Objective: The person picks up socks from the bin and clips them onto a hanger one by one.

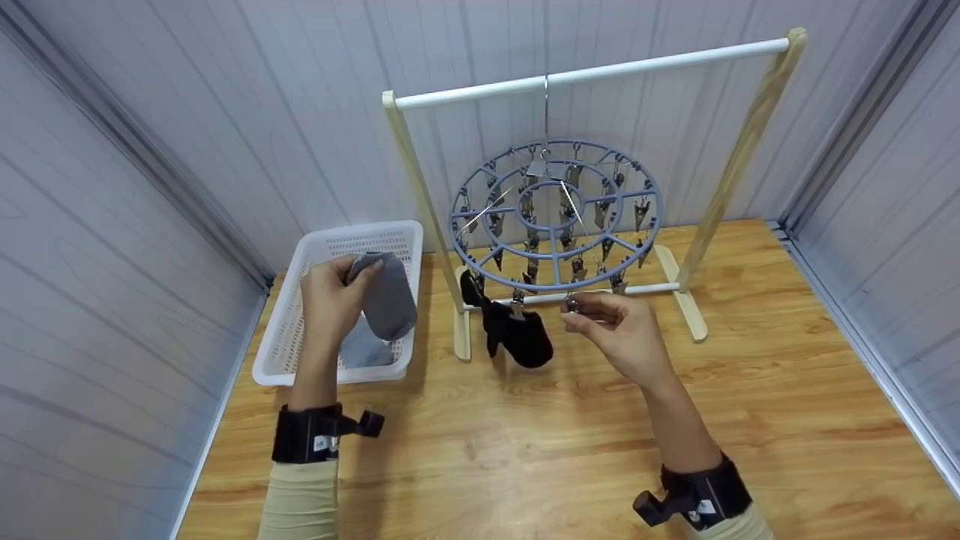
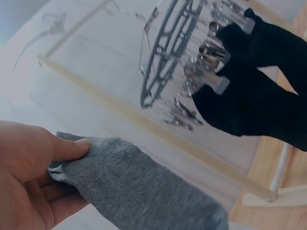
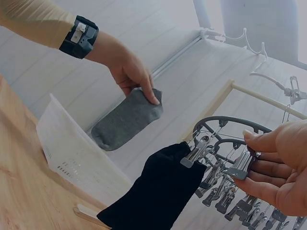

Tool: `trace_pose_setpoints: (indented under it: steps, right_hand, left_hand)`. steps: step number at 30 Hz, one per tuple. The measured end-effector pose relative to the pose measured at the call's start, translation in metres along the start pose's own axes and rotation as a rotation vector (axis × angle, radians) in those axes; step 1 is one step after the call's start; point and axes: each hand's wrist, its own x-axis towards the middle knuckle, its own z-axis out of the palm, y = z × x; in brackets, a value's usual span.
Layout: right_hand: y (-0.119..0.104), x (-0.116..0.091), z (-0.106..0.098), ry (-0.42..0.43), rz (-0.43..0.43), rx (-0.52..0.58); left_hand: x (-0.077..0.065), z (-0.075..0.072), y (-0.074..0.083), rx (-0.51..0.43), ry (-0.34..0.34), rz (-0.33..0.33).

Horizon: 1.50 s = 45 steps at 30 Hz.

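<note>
My left hand (image 1: 330,294) pinches a grey sock (image 1: 390,300) by its cuff, thumb on top, above the right side of a white basket. In the left wrist view the sock (image 2: 139,184) slants away from the fingers. At the front rim of a round grey clip hanger (image 1: 555,279), my right hand (image 1: 626,334) holds a metal clip (image 3: 241,165) between thumb and fingers. Left of that hand, black socks (image 1: 529,341) hang from clips on the hanger. The right wrist view shows one black sock (image 3: 158,187) close beside the held clip.
The white basket (image 1: 281,330) stands at the left with another grey piece of cloth (image 1: 364,346) in it. A wooden rack (image 1: 724,180) with a white top bar (image 1: 660,67) carries the hanger by a hook. Several other metal clips dangle below the rings. Pale panel walls surround the wooden floor (image 1: 480,465).
</note>
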Motion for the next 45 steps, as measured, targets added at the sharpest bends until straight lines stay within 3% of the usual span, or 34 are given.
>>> trace_pose_setpoints:
  steps: [9, 18, 23, 26, 32, 38, 45]
  right_hand:
    - [-0.002, 0.000, 0.001, 0.000, 0.009, 0.005]
    - [-0.003, 0.000, 0.001, -0.001, 0.014, 0.002]
    - [-0.003, -0.001, 0.001, -0.006, 0.016, -0.001]
    - [-0.002, -0.001, 0.001, -0.009, 0.010, 0.007]
    - [-0.003, -0.001, 0.001, -0.014, -0.002, 0.008]
    - [-0.003, -0.002, 0.001, -0.018, 0.005, 0.004]
    - [-0.004, -0.002, 0.002, -0.020, 0.011, 0.004]
  left_hand:
    - [-0.019, 0.000, 0.028, 0.004, 0.078, 0.101]
    - [-0.046, 0.005, 0.044, -0.170, 0.118, 0.069]
    - [-0.060, 0.016, 0.047, -0.284, 0.086, -0.001]
    - [-0.067, 0.026, 0.048, -0.348, 0.034, -0.028]
    - [-0.082, 0.047, 0.046, -0.508, -0.085, -0.030]
    - [-0.097, 0.067, 0.045, -0.547, -0.133, -0.039]
    - [-0.109, 0.086, 0.040, -0.595, -0.138, -0.095]
